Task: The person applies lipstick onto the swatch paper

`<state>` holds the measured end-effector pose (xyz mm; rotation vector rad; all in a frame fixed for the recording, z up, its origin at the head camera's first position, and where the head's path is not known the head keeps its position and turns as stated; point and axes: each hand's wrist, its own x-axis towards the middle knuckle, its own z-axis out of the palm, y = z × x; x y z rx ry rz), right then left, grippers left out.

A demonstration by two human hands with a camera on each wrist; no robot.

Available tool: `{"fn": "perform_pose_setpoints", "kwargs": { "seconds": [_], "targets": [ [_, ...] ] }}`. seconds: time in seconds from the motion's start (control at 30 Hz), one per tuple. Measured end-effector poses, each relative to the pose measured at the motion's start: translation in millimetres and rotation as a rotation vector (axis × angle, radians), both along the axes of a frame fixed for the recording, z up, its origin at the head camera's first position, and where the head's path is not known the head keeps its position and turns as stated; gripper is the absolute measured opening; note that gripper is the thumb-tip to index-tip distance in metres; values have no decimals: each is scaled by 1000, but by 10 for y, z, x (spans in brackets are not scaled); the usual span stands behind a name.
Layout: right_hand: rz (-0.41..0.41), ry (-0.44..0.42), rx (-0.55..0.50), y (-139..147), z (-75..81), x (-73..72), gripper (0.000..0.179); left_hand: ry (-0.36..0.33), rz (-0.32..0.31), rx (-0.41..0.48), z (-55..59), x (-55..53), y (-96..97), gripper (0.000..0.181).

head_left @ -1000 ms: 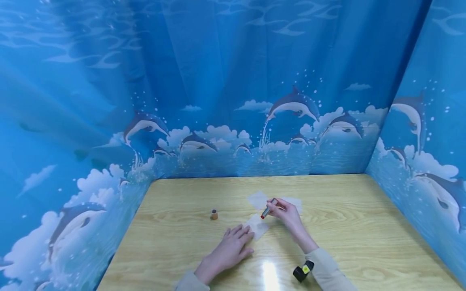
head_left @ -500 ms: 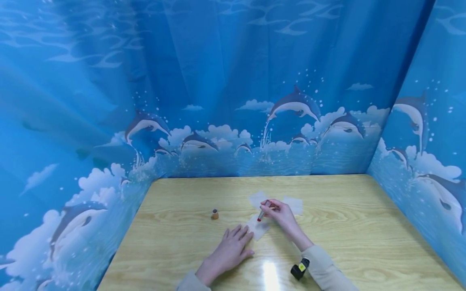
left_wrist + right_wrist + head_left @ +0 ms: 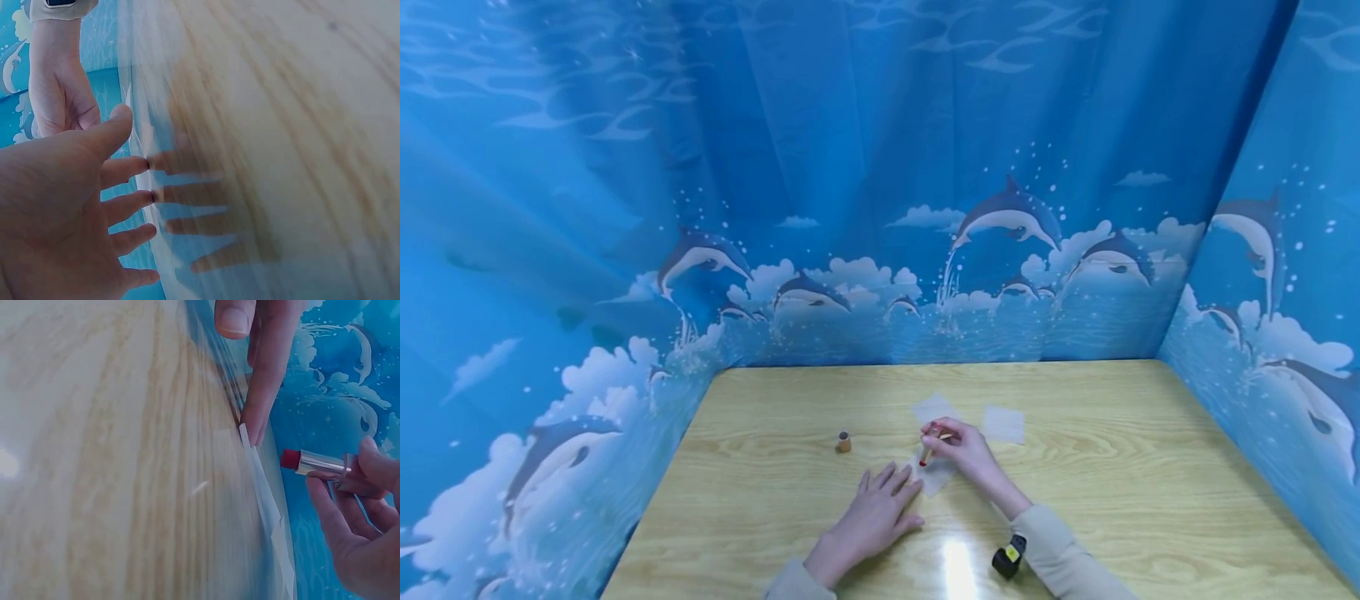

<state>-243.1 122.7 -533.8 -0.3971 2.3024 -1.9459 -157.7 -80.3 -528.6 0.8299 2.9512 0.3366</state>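
My right hand (image 3: 962, 450) pinches a lipstick (image 3: 926, 454) between thumb and fingers, its red tip pointing down over a thin white paper square (image 3: 936, 477). In the right wrist view the lipstick (image 3: 325, 465) shows a silver collar and a bare red bullet, held just off the paper. My left hand (image 3: 876, 512) lies flat with straight, spread fingers, its fingertips on the near left edge of that paper. The left wrist view shows the left hand (image 3: 69, 206) palm side, holding nothing. Left of the paper stands a small brownish lipstick cap (image 3: 844, 443), dark opening upward.
Behind the right hand lies a second paper square (image 3: 931, 406), partly covered by it. A third paper square (image 3: 1004, 424) is to its right. The wood-grain table (image 3: 760, 492) ends at a blue dolphin curtain (image 3: 865, 208). A black wrist device (image 3: 1008, 557) hangs at the right sleeve.
My right hand has moved left and toward me with the lipstick, bringing its red tip closer over the near paper. The third paper is now fully uncovered. The left hand stays in place.
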Motion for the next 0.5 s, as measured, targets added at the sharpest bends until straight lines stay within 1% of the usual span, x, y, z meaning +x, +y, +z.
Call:
{"fn": "perform_pose_setpoints", "kwargs": {
  "seconds": [0.1, 0.23, 0.33, 0.43, 0.5],
  "targets": [
    [34, 23, 11, -33, -13, -1, 28, 1, -10, -13, 8, 6, -4, 61],
    [61, 43, 61, -90, 157, 92, 25, -4, -22, -23, 24, 11, -1, 64],
    [50, 69, 113, -117, 183, 105, 23, -7, -25, -25, 19, 10, 3, 66],
    [31, 105, 152, -125, 39, 30, 22, -11, -25, -28, 11, 10, 2, 66],
    [28, 125, 168, -127, -13, 4, 22, -16, -25, -25, 14, 11, -2, 66]
  ]
}}
